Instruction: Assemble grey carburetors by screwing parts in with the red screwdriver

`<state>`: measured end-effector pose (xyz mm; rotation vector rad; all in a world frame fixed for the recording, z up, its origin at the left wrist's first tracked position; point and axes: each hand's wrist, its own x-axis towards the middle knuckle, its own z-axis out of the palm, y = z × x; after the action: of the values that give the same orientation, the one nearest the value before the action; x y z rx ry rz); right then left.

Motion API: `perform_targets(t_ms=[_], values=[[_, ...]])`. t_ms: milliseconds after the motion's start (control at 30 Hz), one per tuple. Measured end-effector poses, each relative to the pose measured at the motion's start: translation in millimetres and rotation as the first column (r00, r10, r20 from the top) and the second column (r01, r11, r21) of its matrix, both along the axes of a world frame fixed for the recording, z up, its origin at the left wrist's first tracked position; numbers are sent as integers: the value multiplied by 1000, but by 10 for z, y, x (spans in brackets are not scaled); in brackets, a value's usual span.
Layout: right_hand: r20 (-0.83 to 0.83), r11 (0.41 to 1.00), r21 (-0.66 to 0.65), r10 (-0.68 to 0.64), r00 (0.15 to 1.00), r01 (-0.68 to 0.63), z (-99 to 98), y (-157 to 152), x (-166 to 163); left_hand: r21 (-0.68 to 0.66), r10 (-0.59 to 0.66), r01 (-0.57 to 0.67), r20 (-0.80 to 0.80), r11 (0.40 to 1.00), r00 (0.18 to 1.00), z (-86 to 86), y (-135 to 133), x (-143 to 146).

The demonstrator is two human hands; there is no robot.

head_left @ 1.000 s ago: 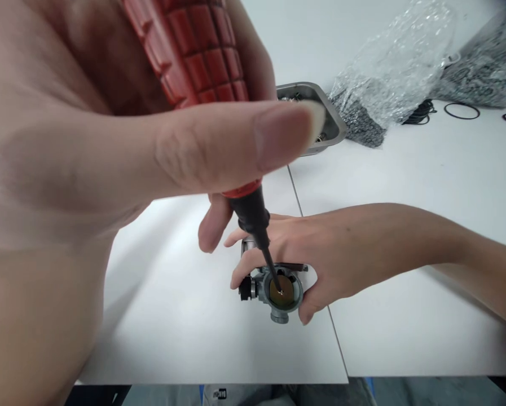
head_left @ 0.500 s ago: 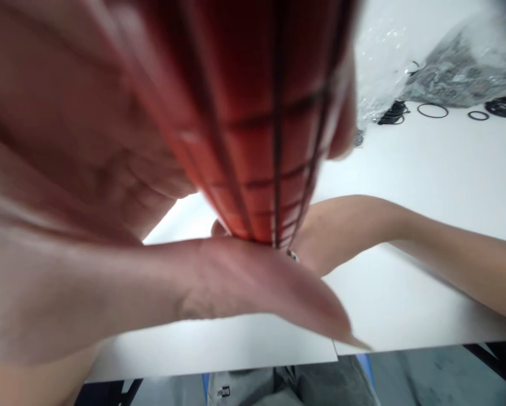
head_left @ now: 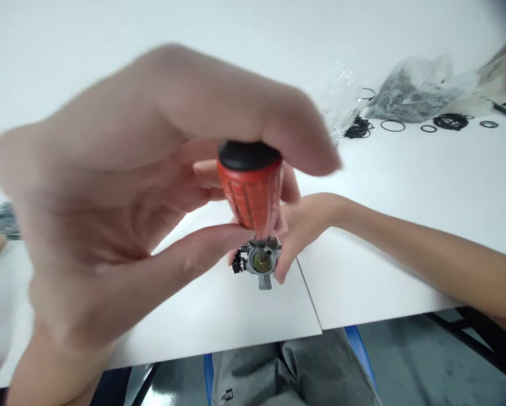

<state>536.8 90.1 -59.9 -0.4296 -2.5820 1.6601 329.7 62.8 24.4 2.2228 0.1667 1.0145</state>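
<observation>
My left hand (head_left: 109, 169) is large and close to the camera, its fingers wrapped round a screwdriver (head_left: 253, 194) with a red ribbed handle and a black end cap. The forefinger curls over the cap, and the thumb presses low on the handle. The screwdriver points down and away at a small grey metal carburetor (head_left: 251, 264); whether its tip touches is hidden. A round bore with a brass-coloured disc and a black fitting on the left side show on the carburetor. Behind it, my right hand (head_left: 295, 225) grips the carburetor from the right, fingers partly hidden.
Clear plastic bags of small grey parts (head_left: 409, 93) lie at the back right. Black rubber rings (head_left: 451, 121) and a thin loop (head_left: 392, 126) are beside them. Another bag (head_left: 1, 220) is at the left edge. A seam (head_left: 309, 293) crosses the white table.
The screwdriver and my left hand have moved away from the camera, lower in view. The black cap and the carburetor now show. My right hand stays at the middle.
</observation>
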Motion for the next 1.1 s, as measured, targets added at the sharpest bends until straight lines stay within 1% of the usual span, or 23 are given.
perform_targets(t_ms=[33, 67, 100, 133, 200, 267, 300, 333, 367, 433, 500, 567, 633, 667, 833, 933, 1000, 1033, 1100], values=[[14, 1000, -13, -5, 1000, 5, 5, -5, 0, 28, -3, 3, 8, 1000, 1000, 47, -17, 84], [25, 1000, -15, -10, 1000, 11, 9, -12, 0, 54, -11, 15, -61, 998, 998, 77, -15, 148], [32, 1000, -7, -16, 999, 17, 9, -20, 1, 103, 87, -89, 21, 991, 996, 86, 6, 184], [34, 1000, 9, -22, 999, 21, 5, -29, 2, 143, 141, -144, 29, 979, 990, 75, 40, 192], [20, 998, 47, -31, 999, 30, -13, -48, 6, 128, 113, -118, 47, 985, 992, 15, 121, 150], [-1, 997, 63, -46, 999, 46, -38, -66, 11, 61, 15, -16, 29, 998, 999, -45, 186, 85], [-12, 997, 61, -50, 999, 51, -50, -73, 13, 46, -25, 24, 18, 999, 1000, -63, 205, 62], [-19, 997, 55, -53, 998, 54, -61, -78, 14, 64, -57, 56, 8, 996, 998, -70, 214, 51], [-22, 997, 47, -52, 998, 53, -70, -82, 15, 98, -62, 60, 19, 993, 998, -67, 213, 51], [-26, 998, 37, -51, 998, 52, -83, -86, 16, 144, -11, 0, 77, 990, 997, -47, 186, 70], [-36, 998, 38, -54, 998, 56, -92, -90, 16, 113, 42, -55, 116, 992, 992, -25, 143, 90], [-53, 997, 37, -61, 997, 63, -101, -94, 16, 57, 42, -49, 108, 997, 993, -16, 104, 93], [-62, 998, 24, -61, 996, 63, -111, -99, 15, 46, 6, -10, 92, 999, 996, -31, 88, 81], [-63, 998, 17, -59, 996, 60, -114, -100, 16, 41, 11, -15, 98, 999, 995, -47, 89, 74], [-56, 998, 10, -63, 996, 64, -107, -107, 17, 33, 88, -94, 149, 995, 985, -121, 116, 78], [-39, 997, 19, -71, 997, 72, -88, -117, 20, 16, 46, -47, 74, 999, 996, -85, 117, 68], [-40, 997, 20, -71, 997, 72, -83, -122, 23, 34, 8, -9, 30, 999, 1000, -42, 128, 51], [-45, 997, 20, -71, 996, 72, -86, -123, 25, 67, -2, 0, 39, 998, 999, -25, 137, 43], [-56, 997, 21, -70, 996, 72, -97, -121, 28, 137, 3, -20, 119, 990, 993, -5, 158, 36]])
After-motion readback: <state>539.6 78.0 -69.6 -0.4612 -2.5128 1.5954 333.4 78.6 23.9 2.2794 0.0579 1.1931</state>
